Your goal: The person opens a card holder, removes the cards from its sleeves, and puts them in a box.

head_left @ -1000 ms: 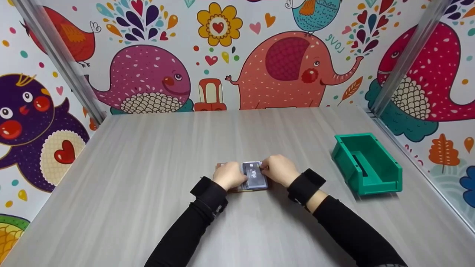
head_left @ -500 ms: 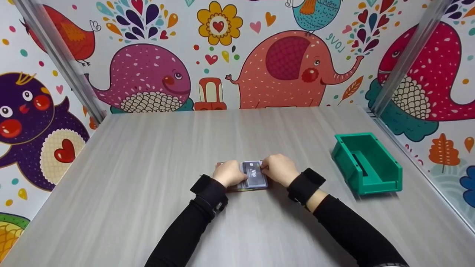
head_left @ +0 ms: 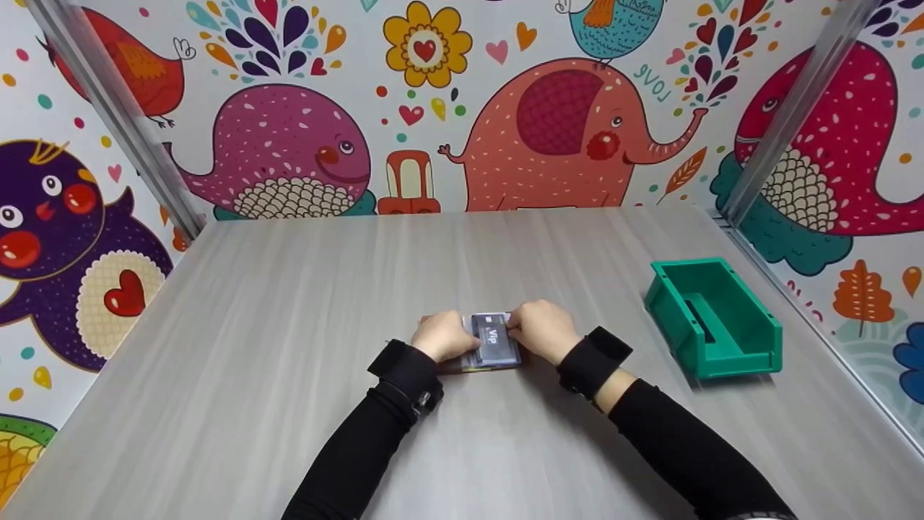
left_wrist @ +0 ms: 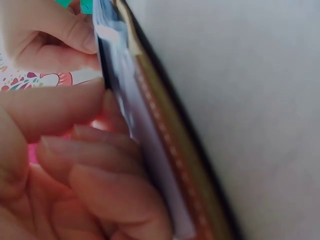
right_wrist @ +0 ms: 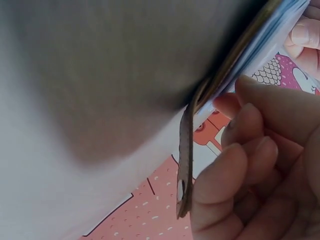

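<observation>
A brown stitched card holder (left_wrist: 160, 122) with clear plastic sleeves lies spread on the table, between my two hands. On its right half sits a grey card (head_left: 496, 341) marked "Vip". My left hand (head_left: 442, 336) pinches the card at its left edge, thumb on top, and covers much of the holder's left half. At the right edge, my right hand (head_left: 543, 331) pinches the sleeve edge of the holder between thumb and forefinger. Its other fingers curl beside a strap (right_wrist: 185, 160) with a snap, which sticks out from the holder in the right wrist view.
A green plastic bin (head_left: 736, 365) stands at the right of the light wood-grain table (head_left: 303, 289). Walls (head_left: 498, 108) with cartoon animals rise at the back and sides, with metal posts (head_left: 115, 115) in the corners.
The card's left edge shifts slightly to the right between half a second ago and now, with the left thumb staying at it. The right hand keeps its place; the bin has not moved.
</observation>
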Action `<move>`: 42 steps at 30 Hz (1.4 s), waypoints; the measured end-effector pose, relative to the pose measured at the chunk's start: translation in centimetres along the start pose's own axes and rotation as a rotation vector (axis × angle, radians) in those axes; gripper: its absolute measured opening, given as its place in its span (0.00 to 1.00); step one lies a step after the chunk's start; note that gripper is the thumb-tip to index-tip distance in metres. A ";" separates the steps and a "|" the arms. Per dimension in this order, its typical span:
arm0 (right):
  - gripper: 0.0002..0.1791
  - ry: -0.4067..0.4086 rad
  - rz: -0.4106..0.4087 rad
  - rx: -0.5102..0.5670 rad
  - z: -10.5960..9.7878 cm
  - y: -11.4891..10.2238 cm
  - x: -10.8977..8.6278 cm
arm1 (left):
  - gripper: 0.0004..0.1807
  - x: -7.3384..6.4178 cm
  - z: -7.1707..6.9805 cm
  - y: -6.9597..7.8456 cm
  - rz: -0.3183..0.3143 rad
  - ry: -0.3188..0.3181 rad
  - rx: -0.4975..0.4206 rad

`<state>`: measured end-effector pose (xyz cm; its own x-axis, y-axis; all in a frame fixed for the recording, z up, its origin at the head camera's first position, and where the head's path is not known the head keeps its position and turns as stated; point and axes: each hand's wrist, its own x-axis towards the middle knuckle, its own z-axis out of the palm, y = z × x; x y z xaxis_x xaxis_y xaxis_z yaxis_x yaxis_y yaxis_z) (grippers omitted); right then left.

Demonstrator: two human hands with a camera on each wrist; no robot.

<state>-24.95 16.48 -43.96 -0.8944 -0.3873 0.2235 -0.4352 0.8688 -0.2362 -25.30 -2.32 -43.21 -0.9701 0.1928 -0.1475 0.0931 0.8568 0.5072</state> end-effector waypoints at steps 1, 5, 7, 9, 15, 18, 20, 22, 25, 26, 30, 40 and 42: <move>0.03 0.000 -0.002 -0.006 0.0 0.0 0.0 | 0.15 0.0 0.0 0.0 -0.003 0.002 -0.005; 0.03 -0.008 0.005 -0.011 0.0 -0.1 0.1 | 0.14 0.0 -0.1 -0.3 -0.010 -0.005 -0.036; 0.03 -0.008 0.006 -0.012 0.1 -0.1 0.1 | 0.14 0.0 -0.2 -0.4 -0.013 -0.018 -0.058; 0.03 -0.007 0.003 -0.008 0.1 -0.1 0.1 | 0.13 0.0 -0.3 -0.6 -0.013 -0.033 -0.078; 0.03 0.013 -0.009 -0.013 0.2 -0.1 0.1 | 0.11 0.0 -0.8 -1.3 -0.003 -0.059 -0.125; 0.04 0.020 0.001 -0.020 0.2 0.0 0.0 | 0.13 -0.1 -1.0 -1.8 -0.011 -0.066 -0.152; 0.04 0.022 0.007 -0.022 0.3 0.0 0.0 | 0.15 -0.1 -1.1 -2.0 -0.016 -0.068 -0.172; 0.04 0.022 0.008 -0.021 0.3 0.0 0.0 | 0.16 -0.2 -1.2 -2.2 -0.018 -0.070 -0.201; 0.05 0.021 0.006 -0.021 0.3 0.0 0.0 | 0.15 -0.3 -1.3 -2.5 -0.022 -0.071 -0.233; 0.05 0.022 0.004 -0.023 0.3 0.0 0.0 | 0.15 -0.3 -1.3 -2.6 -0.028 -0.073 -0.248; 0.04 0.023 -0.002 -0.023 0.3 0.0 0.0 | 0.13 -0.3 -1.5 -3.1 -0.063 -0.089 -0.305; 0.03 0.022 -0.004 -0.024 0.3 0.0 -0.1 | 0.12 -0.6 -2.1 -3.9 -0.097 -0.123 -0.430; 0.03 0.025 -0.008 -0.024 0.3 0.1 -0.1 | 0.12 -0.6 -2.1 -3.9 -0.107 -0.128 -0.450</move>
<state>-24.93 16.47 -44.31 -0.8881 -0.3862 0.2491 -0.4391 0.8733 -0.2113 -25.58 -6.78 -43.33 -0.9309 0.1965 -0.3080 -0.1393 0.5883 0.7965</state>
